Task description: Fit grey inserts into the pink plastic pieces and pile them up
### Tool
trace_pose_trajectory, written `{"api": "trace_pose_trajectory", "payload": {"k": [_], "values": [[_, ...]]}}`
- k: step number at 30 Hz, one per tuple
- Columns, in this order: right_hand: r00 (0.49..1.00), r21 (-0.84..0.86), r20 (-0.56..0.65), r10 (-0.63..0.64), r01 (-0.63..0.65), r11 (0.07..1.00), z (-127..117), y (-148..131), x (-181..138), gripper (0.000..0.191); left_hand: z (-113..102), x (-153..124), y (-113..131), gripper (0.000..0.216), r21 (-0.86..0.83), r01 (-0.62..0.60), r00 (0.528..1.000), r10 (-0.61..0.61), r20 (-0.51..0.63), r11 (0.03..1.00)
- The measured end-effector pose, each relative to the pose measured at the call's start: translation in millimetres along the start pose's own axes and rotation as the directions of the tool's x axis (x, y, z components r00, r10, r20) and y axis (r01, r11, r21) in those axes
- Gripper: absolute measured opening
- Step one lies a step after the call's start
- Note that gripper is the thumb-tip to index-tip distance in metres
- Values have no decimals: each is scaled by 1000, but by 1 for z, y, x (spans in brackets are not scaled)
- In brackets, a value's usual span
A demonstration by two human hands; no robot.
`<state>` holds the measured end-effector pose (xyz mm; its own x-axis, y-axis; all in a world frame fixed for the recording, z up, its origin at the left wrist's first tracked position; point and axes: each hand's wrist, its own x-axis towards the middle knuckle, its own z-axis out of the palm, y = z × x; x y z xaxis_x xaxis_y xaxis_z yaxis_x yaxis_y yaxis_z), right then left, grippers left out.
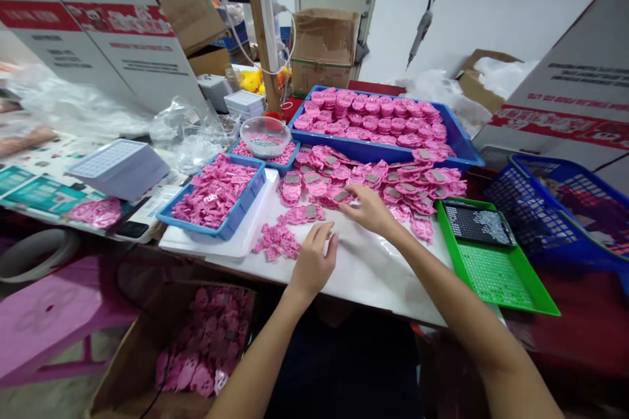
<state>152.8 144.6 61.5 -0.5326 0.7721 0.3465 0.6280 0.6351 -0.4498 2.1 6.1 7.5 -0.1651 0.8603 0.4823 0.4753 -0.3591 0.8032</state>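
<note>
Over the white work surface, my left hand (314,258) hovers with curved fingers, its thumb apart from them and nothing visible between. Beside its fingertips lies a small heap of little pink plastic parts (278,240). My right hand (369,209) reaches to the near edge of a pile of flat pink plastic pieces (407,186), thumb and fingers apart. Its fingertips are close to one pink piece with a grey rectangle (341,196); whether they touch it I cannot tell. Between the hands and the heap lies another such piece (304,214).
A blue tray (228,225) of small pink parts stands left; a clear bowl (265,137) of tiny metal bits is behind it. A large blue tray (462,137) holds stacked pink pieces. At right are a green tray (531,294) and blue basket (531,209). An electric screwdriver (421,35) hangs above.
</note>
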Motion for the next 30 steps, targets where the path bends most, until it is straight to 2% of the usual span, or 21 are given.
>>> {"api": "trace_pose_trajectory", "payload": {"k": [1, 3, 5, 7, 10, 11, 13, 15, 16, 19, 22, 26, 30], "values": [[999, 37, -16, 35, -35, 999, -7, -3, -8, 32, -1, 2, 0, 32, -106, 95, 995, -95, 9, 990], [997, 80, -58, 60, -56, 995, -17, -14, -30, 26, -2, 7, 1, 43, -307, 292, 956, -280, 83, 906], [991, 76, -129, 16, -6, 997, -21, -29, -55, 23, -4, 11, 3, 54, -421, 415, 910, -371, 187, 806], [982, 76, -177, -67, 81, 994, -18, -44, -78, 27, -7, 13, 4, 62, -438, 444, 896, -377, 236, 781], [971, 225, -26, -237, 237, 945, -14, -55, -95, 32, -13, 12, 4, 59, -375, 384, 923, -356, 144, 844], [964, 301, 45, -263, 238, 923, -13, -53, -94, 29, -15, 11, 4, 55, -359, 357, 933, -344, 102, 862], [973, 380, 113, -199, 143, 914, -11, -44, -81, 20, -18, 8, 5, 47, -387, 339, 940, -327, 97, 858], [996, 313, 75, -46, 21, 950, -6, -29, -60, 18, -19, 6, 7, 43, -452, 384, 924, -333, 190, 806], [999, 226, 38, -17, 8, 974, -2, -22, -48, 17, -19, 5, 8, 43, -470, 416, 909, -340, 242, 779], [989, -57, 107, -99, 105, 993, 15, -5, -22, 19, -16, 6, 10, 42, -439, 469, 880, -362, 308, 766], [983, -246, 144, -114, 147, 958, 30, 1, -11, 22, -16, 9, 9, 30, -373, 436, 893, -342, 293, 819], [973, -273, 148, -178, 213, 938, 36, 5, -9, 23, -16, 12, 8, 27, -365, 402, 899, -287, 329, 840], [960, -269, 157, -231, 267, 925, 35, 6, -6, 26, -17, 11, 7, 36, -486, 492, 867, -357, 347, 722]]}}
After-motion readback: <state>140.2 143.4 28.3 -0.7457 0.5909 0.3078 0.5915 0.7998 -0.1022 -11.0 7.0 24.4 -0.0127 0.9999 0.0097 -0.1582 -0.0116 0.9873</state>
